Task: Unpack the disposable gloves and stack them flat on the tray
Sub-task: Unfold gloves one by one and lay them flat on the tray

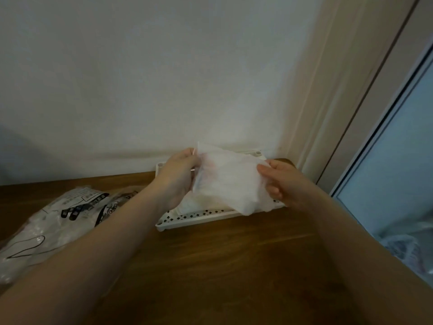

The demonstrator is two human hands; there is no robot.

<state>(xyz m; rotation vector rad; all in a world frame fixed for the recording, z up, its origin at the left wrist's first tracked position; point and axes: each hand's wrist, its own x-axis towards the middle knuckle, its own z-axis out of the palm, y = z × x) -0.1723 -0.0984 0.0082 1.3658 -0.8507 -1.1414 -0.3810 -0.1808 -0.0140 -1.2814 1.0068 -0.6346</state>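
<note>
- A white wall (164,78) fills the far part of the view, with a beige door frame (346,102) and a pale glass panel (403,160) at the right.
- A brown wooden table (222,254) runs from the near edge to the wall.
- Clear printed packaging bags (65,221) lie crumpled on the table at the left, well apart from the tray.
- A white perforated tray (199,219) sits on the table at the far side, against the wall; some thin white plastic lies in it under the raised glove, though how much cannot be told.
- A translucent white disposable glove (229,181) is held spread above the tray, between the two hands, its lower edge drooping toward the tray's near right part.
- The left hand (178,174) pinches the glove's left edge, fingers curled round the film.
- The right hand (281,181) grips the glove's right edge, thumb on top and fingers bent beneath.
</note>
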